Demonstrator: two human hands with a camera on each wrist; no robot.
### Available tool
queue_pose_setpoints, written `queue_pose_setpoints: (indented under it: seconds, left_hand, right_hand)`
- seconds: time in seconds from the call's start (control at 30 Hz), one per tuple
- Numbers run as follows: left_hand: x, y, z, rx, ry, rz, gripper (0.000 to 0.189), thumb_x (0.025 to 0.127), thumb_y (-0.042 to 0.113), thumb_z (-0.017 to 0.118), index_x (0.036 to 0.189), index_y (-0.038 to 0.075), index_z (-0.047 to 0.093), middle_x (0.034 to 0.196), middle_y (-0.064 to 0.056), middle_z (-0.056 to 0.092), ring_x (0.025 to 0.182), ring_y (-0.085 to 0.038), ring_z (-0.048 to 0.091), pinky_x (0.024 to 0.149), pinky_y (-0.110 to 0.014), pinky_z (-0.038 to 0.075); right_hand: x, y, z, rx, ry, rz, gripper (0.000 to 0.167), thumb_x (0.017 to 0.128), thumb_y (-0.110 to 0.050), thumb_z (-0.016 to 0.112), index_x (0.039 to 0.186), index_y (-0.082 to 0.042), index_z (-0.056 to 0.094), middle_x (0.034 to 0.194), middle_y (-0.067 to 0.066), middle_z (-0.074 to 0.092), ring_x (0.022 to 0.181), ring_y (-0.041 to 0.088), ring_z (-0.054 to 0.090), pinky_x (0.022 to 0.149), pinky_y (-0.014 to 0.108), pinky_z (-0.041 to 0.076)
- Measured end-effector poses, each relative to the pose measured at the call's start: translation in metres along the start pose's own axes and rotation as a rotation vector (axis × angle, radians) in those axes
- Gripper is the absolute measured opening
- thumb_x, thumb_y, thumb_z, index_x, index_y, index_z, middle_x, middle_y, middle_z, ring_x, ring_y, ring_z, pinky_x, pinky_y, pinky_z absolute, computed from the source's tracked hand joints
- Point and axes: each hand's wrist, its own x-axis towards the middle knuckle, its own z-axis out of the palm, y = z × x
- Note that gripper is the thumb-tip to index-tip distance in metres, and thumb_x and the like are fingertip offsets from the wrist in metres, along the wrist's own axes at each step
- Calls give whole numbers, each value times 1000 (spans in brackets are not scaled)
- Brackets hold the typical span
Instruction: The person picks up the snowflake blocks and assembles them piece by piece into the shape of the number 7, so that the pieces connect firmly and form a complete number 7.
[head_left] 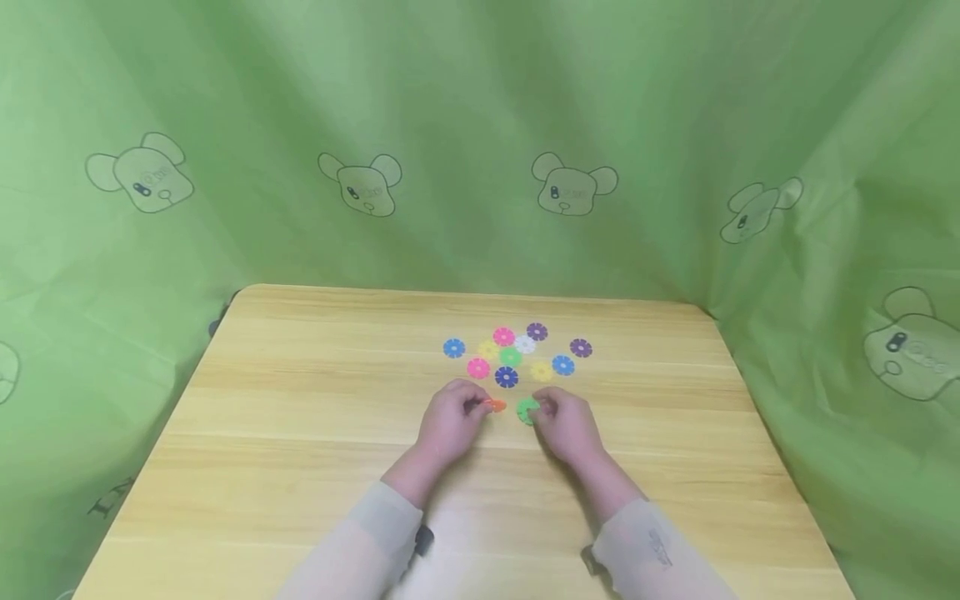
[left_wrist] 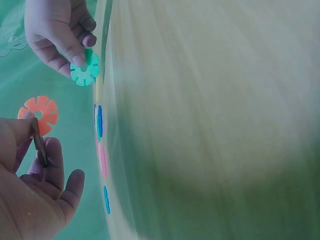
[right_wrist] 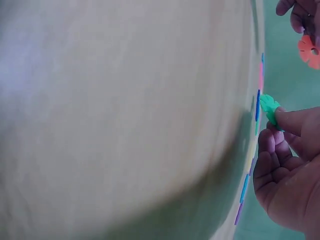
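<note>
In the head view my left hand (head_left: 453, 419) pinches an orange notched plastic disc (head_left: 495, 405) between thumb and fingers. A thin dark brown piece (left_wrist: 38, 144), seen nearly edge-on in the left wrist view, crosses the fingers of that hand, against the orange disc. Facing it, my right hand (head_left: 570, 423) pinches a green notched disc (head_left: 527, 411) by its edge. The two discs are a short gap apart, held above the table. Beyond the hands, the closest loose disc is a dark blue one (head_left: 506, 377).
Several more notched discs lie flat on the wooden table (head_left: 300, 467), among them pink (head_left: 478, 368), light blue (head_left: 453, 348), yellow (head_left: 541, 372), white (head_left: 525, 343) and purple (head_left: 581, 348). A green curtain (head_left: 465, 83) with printed mouse heads surrounds the table's back and sides.
</note>
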Motion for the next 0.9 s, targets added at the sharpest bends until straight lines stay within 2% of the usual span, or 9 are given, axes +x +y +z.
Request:
queue_pose_setpoints:
  seconds: [0.2, 0.3, 0.5, 0.73, 0.9]
  left_hand:
    - [0, 0, 0, -3, 2, -3, 5, 99, 15, 75, 101, 10, 77, 105, 0, 69, 98, -17, 66, 90, -34, 59]
    - [0, 0, -1, -1, 0, -6, 4, 99, 14, 75, 101, 11, 77, 105, 0, 69, 99, -18, 66, 91, -35, 59]
    - [1, -2, -1, -6, 2, -9, 3, 99, 13, 75, 101, 12, 77, 106, 0, 69, 100, -18, 66, 92, -35, 59]
    - [2, -5, 0, 1, 4, -5, 4, 99, 14, 75, 102, 12, 77, 107, 1, 69, 101, -17, 66, 92, -34, 59]
    - [1, -5, -2, 8, 9, 9, 3, 99, 12, 75, 101, 11, 77, 108, 0, 69, 102, -18, 66, 92, -34, 59]
  right_hand:
    - [-2, -6, -6, 91, 9, 5, 33, 98, -14, 74, 129, -4, 72, 127, 18, 72, 116, 35, 68, 100, 52, 57]
    - [-2, -10, -8, 117, 13, 19, 32, 98, -15, 74, 129, -5, 72, 130, 19, 71, 119, 36, 67, 102, 52, 56]
    - [-3, -17, -10, 168, 27, 27, 30, 98, -14, 74, 126, -4, 73, 123, 17, 74, 113, 33, 69, 99, 49, 58]
    - [-5, -21, -11, 258, 19, 57, 27, 98, -14, 74, 122, -1, 75, 111, 14, 77, 101, 28, 72, 91, 43, 62]
    - [-6, -23, -13, 288, 14, 58, 25, 96, -13, 75, 118, 0, 76, 110, 16, 77, 98, 27, 72, 86, 38, 63]
